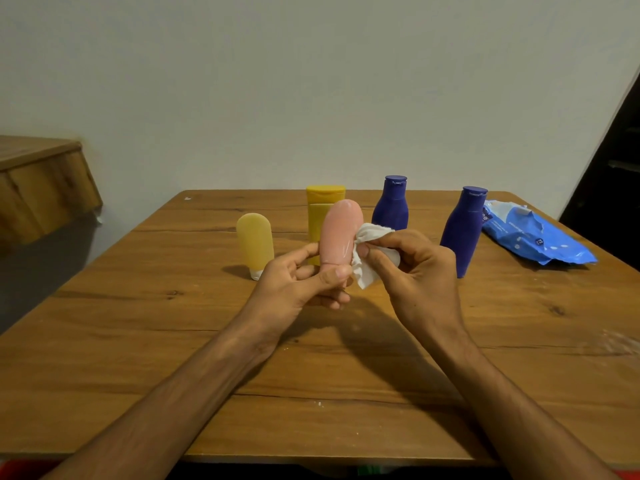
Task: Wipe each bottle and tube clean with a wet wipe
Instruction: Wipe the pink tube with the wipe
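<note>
Five containers are in play at the wooden worktop (138, 341). By its far right corner lies the blue wipes pack (533, 237), with the nearer blue bottle (462, 233) just beside it and the farther blue bottle (391, 209) close to the far edge. The yellow bottle (320, 209) stands mid far edge, partly hidden, and the yellow tube (255, 242) stands cap-down to its left.

Above the worktop's middle, my left grip (298, 285) holds the pink tube (337, 233) by its lower end, thumb and fingers curled round it. My right grip (415, 271) pinches the wet wipe (372, 235) against the tube's right side.

The tube looks light, soft-walled and glossy, so probably slick once damp. I'd hold it near the stiffer cap end and not squeeze the body.
</note>
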`<state>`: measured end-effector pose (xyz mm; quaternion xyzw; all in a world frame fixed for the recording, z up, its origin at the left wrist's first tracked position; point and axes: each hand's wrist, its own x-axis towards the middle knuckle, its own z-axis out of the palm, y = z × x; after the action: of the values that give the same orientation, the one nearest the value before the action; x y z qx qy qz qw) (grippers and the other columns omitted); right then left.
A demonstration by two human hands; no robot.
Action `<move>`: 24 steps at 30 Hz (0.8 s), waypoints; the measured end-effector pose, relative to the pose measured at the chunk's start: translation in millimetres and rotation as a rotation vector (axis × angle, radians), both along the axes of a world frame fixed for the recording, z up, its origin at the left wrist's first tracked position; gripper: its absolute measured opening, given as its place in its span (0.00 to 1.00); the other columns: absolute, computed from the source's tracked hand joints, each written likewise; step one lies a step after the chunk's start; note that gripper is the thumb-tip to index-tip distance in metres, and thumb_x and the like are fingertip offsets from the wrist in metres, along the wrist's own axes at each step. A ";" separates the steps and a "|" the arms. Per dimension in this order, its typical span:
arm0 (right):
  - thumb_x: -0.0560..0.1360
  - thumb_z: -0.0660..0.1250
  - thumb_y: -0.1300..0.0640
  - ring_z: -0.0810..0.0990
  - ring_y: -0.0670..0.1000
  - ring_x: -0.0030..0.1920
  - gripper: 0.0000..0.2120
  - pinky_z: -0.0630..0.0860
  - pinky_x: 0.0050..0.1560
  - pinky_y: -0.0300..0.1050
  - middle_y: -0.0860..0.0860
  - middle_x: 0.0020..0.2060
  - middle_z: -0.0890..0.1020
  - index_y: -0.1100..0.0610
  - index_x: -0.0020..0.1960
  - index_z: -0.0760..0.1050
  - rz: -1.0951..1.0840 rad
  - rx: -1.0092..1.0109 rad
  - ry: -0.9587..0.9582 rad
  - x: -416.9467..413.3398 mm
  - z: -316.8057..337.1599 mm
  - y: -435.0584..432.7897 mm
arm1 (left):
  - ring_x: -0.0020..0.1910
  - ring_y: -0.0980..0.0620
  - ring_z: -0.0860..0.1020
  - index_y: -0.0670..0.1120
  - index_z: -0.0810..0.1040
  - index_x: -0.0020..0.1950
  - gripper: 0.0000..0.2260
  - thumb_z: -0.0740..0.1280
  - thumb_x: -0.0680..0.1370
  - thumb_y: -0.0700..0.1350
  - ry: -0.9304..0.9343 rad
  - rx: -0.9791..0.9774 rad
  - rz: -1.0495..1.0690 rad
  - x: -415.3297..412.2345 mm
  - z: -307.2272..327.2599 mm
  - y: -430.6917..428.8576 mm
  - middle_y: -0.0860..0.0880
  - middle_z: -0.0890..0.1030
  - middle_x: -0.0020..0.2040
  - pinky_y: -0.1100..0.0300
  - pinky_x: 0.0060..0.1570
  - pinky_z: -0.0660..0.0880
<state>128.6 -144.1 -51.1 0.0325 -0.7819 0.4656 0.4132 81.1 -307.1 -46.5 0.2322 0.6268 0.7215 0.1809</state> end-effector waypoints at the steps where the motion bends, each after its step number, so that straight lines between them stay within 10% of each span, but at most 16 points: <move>1: 0.71 0.71 0.59 0.80 0.45 0.46 0.06 0.79 0.45 0.40 0.45 0.43 0.81 0.53 0.48 0.80 -0.005 -0.003 -0.005 -0.3 -0.2 0.4 | 0.41 0.48 0.84 0.43 0.69 0.71 0.34 0.74 0.66 0.46 -0.001 0.003 0.001 -0.4 -0.3 -0.3 0.42 0.86 0.48 0.57 0.44 0.82; 24: 0.72 0.70 0.59 0.80 0.46 0.47 0.07 0.80 0.45 0.46 0.49 0.45 0.81 0.55 0.50 0.82 0.030 0.123 -0.056 0.2 -1.2 -0.3 | 0.38 0.50 0.82 0.45 0.77 0.61 0.21 0.74 0.69 0.44 0.132 -0.172 -0.015 -1.2 -3.3 -2.4 0.44 0.85 0.47 0.59 0.40 0.80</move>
<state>128.8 -144.4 -52.2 0.0562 -0.8197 0.4237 0.3813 79.9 -309.4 -49.8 0.2676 0.6950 0.6469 0.1638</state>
